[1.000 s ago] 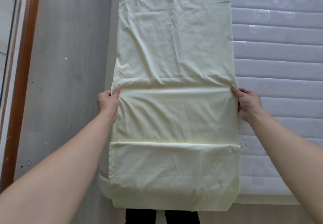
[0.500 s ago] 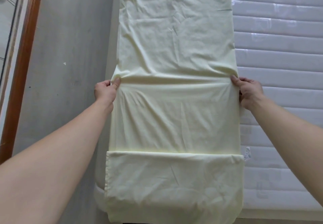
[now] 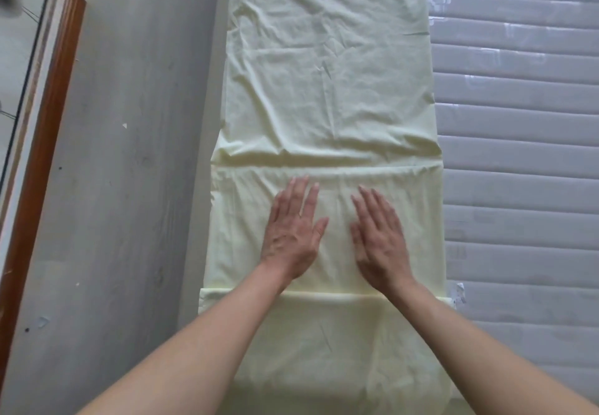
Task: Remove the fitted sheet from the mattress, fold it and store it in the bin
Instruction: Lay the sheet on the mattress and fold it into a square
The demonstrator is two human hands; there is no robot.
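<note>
Your fitted sheet runs off the top edge of the view, so you cannot see its far end, and its near end is cut by the bottom edge between your forearms. Your left hand and right hand cover the cloth beneath their palms. The mattress is cut off at the right edge. At the far left, a wooden frame is only partly in view, with a blurred dark smudge at the top corner.
</note>
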